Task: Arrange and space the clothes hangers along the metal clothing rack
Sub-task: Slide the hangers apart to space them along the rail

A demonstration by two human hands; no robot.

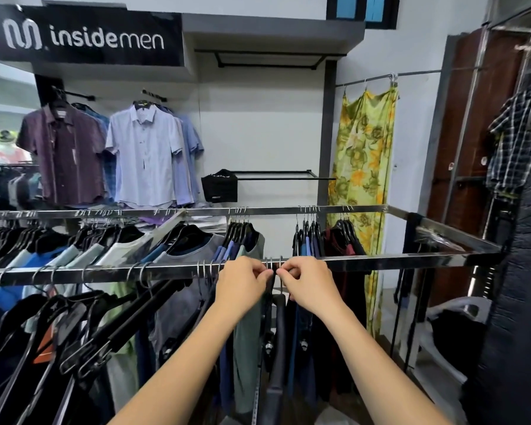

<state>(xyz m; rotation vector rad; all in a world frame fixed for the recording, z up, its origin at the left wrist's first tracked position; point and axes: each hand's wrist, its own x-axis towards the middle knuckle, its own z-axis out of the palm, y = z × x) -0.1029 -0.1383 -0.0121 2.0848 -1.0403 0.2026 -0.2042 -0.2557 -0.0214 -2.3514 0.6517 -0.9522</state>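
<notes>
A shiny metal rack (411,259) forms a rectangle in front of me, with a near rail and a far rail (273,210). Black hangers with shirts hang on both. Both my hands meet at the near rail's middle. My left hand (241,279) pinches a wire hook just left of a small bunch of hooks (270,262). My right hand (304,279) pinches a hook at the right of that bunch, above a dark garment (278,338). Further left, several black hangers (83,320) hang tilted and unevenly spread.
The near rail right of my hands is bare up to the corner (494,251). A yellow floral dress (362,167) hangs behind the rack's right end. Shirts (141,154) hang on the back wall under a black sign. A checked shirt (518,133) hangs at right.
</notes>
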